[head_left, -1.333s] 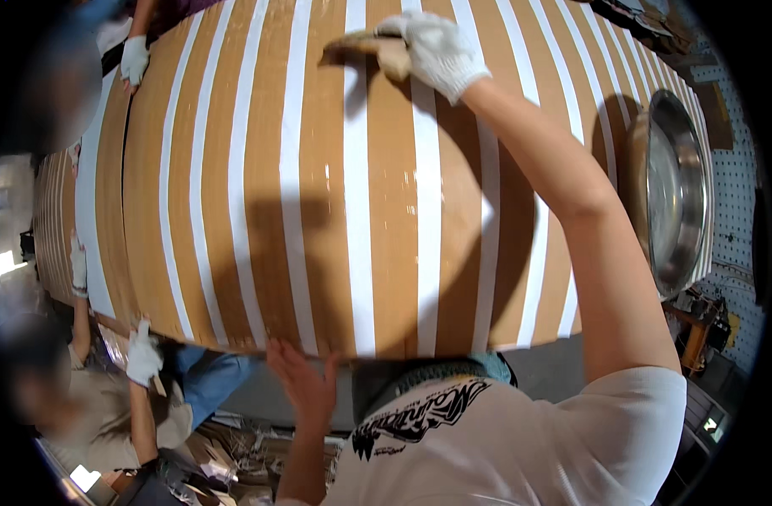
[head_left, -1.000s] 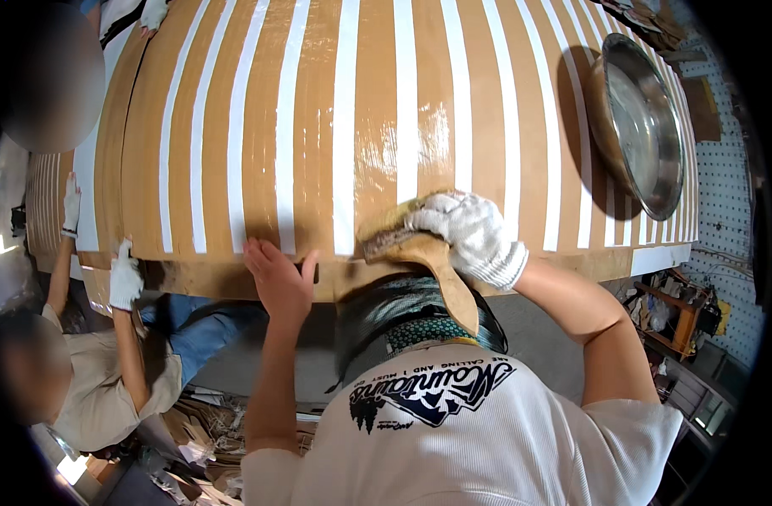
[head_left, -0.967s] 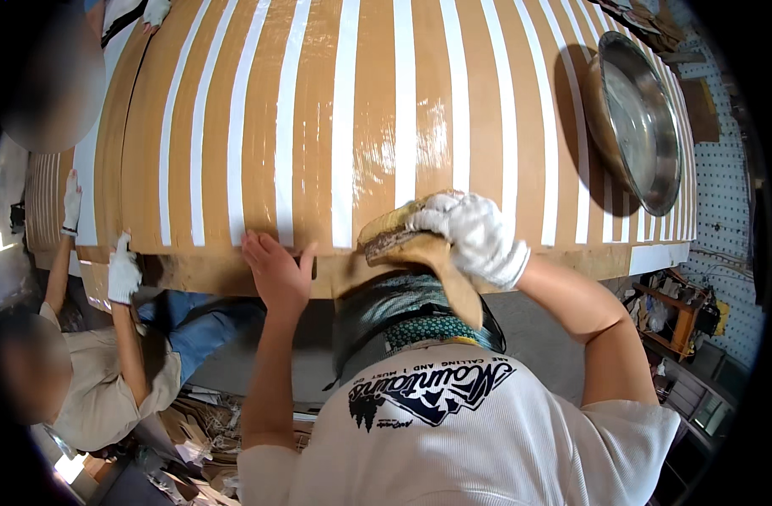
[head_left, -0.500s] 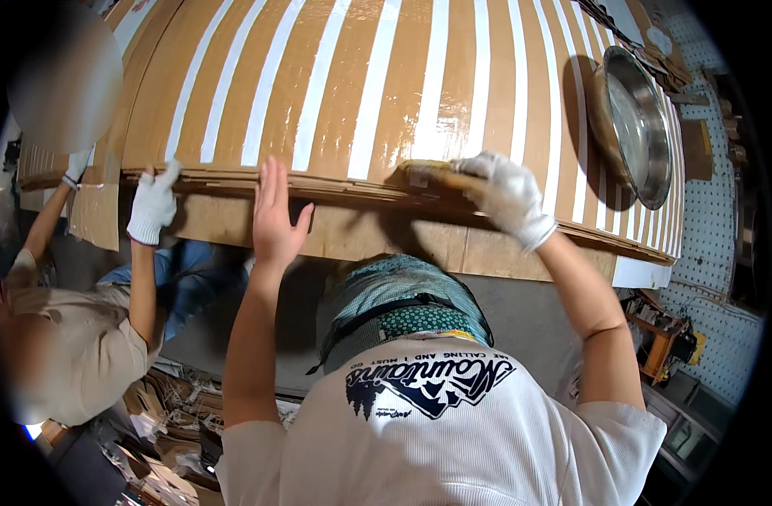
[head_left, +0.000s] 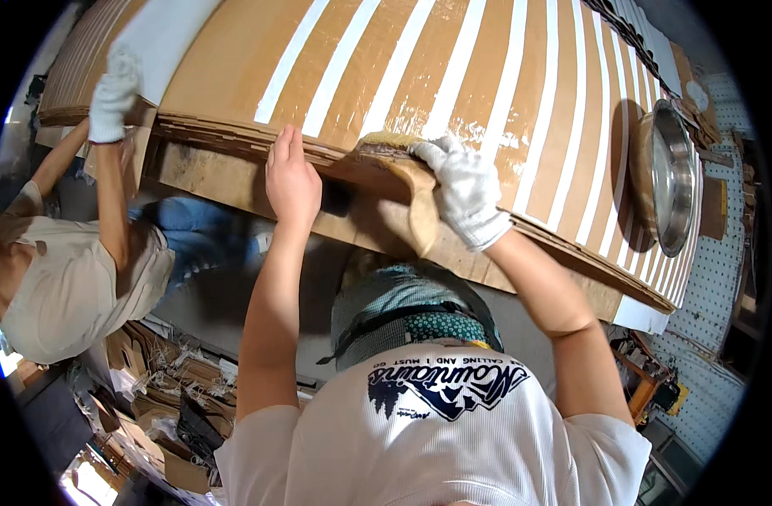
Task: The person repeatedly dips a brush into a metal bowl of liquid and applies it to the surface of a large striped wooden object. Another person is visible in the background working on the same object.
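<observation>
A stack of brown cardboard sheets (head_left: 226, 80) lies before me, the top one marked with white stripes and wet with a glossy coating. My left hand (head_left: 293, 181), bare, rests against the stack's near edge with its fingers stretched out. Wearing a white glove, my right hand (head_left: 469, 192) grips a wide brush with a wooden handle (head_left: 420, 198). The brush's bristles (head_left: 390, 137) touch the top sheet near its front edge, and the handle points down towards me. My right fingertips are partly hidden behind the brush.
A metal basin (head_left: 673, 181) sits on the sheets at the right. To my left, a co-worker's gloved hand (head_left: 114, 99) is raised beside a pale sheet (head_left: 162, 51). Wooden boards (head_left: 205, 173) support the stack. Cardboard scraps (head_left: 162, 401) lie in a heap at the lower left.
My right hand has moved left with the brush, whose handle has swung down towards me. The co-worker's gloved hand has risen to the left, and the view has shifted.
</observation>
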A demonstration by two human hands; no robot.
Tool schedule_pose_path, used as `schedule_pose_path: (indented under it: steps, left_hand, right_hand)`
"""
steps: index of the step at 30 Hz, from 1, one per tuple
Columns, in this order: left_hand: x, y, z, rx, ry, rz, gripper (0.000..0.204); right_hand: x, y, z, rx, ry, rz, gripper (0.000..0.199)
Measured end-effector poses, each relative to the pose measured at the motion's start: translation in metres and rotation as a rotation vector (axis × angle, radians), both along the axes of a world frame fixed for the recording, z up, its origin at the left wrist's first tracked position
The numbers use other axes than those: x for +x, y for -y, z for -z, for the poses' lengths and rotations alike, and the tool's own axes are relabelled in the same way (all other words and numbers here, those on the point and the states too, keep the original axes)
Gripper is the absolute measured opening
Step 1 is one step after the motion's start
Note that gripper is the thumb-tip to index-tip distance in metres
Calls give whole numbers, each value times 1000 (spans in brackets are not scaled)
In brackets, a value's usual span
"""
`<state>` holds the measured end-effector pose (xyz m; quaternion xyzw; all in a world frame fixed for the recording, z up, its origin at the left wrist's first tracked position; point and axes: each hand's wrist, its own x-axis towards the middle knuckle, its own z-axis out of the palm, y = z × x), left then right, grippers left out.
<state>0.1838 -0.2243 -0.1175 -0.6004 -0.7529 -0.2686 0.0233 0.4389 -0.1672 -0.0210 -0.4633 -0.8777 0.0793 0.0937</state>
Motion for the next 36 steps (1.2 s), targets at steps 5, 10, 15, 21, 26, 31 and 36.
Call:
schedule_pose_path:
  steps: [5, 10, 15, 21, 26, 31, 36]
  left_hand:
    - [2, -10, 6, -56, -6, -42, 43]
    - [6, -19, -4, -84, -228, -21, 40]
    - [18, -29, -17, 14, -213, -1, 51]
    - [31, -36, -32, 95, -441, 126, 84]
    - [45, -39, -43, -209, -541, 89, 86]
    - [53, -49, -57, -533, -309, -5, 113]
    - [52, -47, -50, -547, -337, -69, 104]
  right_hand:
    - [4, -43, -5, 8, -222, -88, 27]
    - [8, -9, 14, 43, -166, -6, 34]
    - [54, -21, -3, -248, -126, -18, 34]
    - [127, 8, 18, 49, -65, 55, 31]
    - [143, -18, -17, -323, -106, 70, 34]
    - [172, -134, 0, -62, -157, 359, 40]
    - [157, -264, -41, -61, -31, 520, 50]
